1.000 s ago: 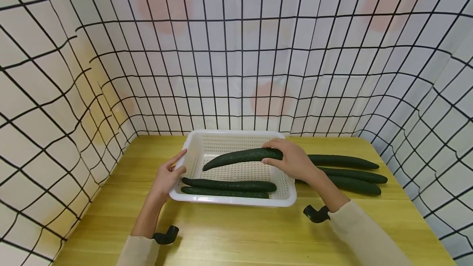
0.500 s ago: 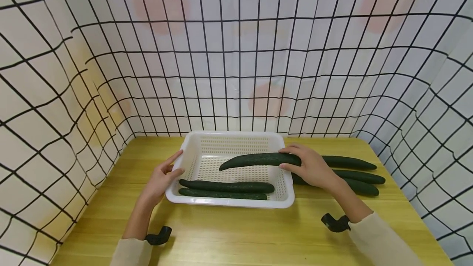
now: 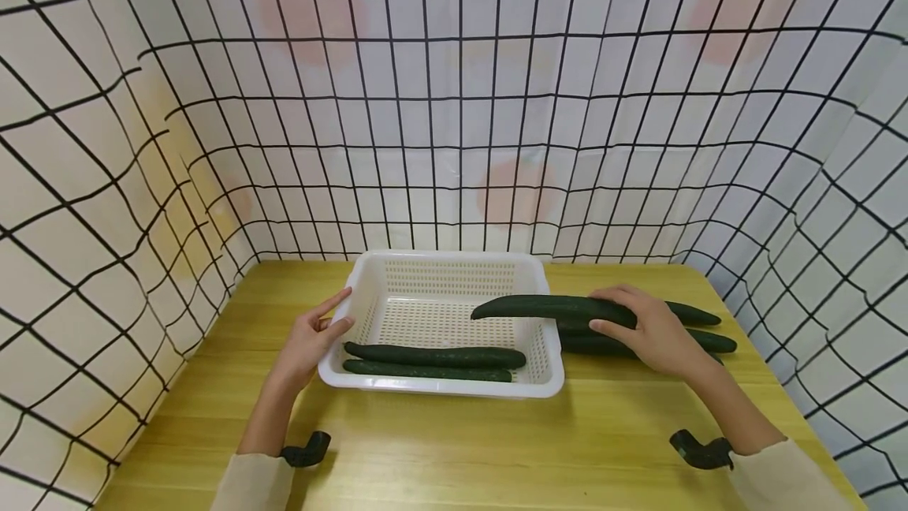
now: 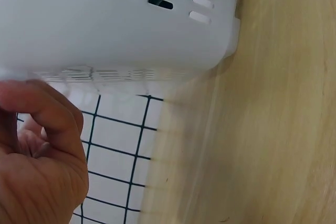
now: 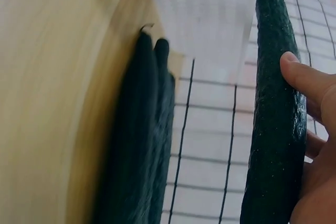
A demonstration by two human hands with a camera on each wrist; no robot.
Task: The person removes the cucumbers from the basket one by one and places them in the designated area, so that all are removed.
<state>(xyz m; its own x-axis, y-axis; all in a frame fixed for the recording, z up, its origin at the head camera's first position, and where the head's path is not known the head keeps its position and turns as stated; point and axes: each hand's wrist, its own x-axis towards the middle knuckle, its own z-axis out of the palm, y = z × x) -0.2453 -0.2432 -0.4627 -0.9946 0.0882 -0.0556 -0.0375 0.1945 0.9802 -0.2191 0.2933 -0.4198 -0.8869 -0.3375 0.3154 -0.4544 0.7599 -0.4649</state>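
My right hand [image 3: 653, 331] grips a long dark green cucumber [image 3: 542, 307], thumb on the near side. The cucumber is held in the air, its tapered left end over the right part of a white plastic basket [image 3: 440, 390]. In the right wrist view the held cucumber [image 5: 275, 103] stands apart from the cucumbers on the table. My left hand [image 3: 307, 344] holds the basket's left rim, thumb near the top edge. Two cucumbers [image 3: 443, 357] lie side by side along the basket's front. Several more cucumbers [image 3: 712, 341] lie right of it, partly hidden by my right hand.
A yellow wood-grain table [image 3: 454, 448] carries everything. Black wire grid [image 3: 461, 144] with white sheeting behind it walls the back and both sides. Dark wrist mounts [image 3: 307, 449] stick out from both wrists.
My right hand has moved right with the cucumber, from over the basket's middle to over the cucumbers on the table. The left hand stays at the basket's rim.
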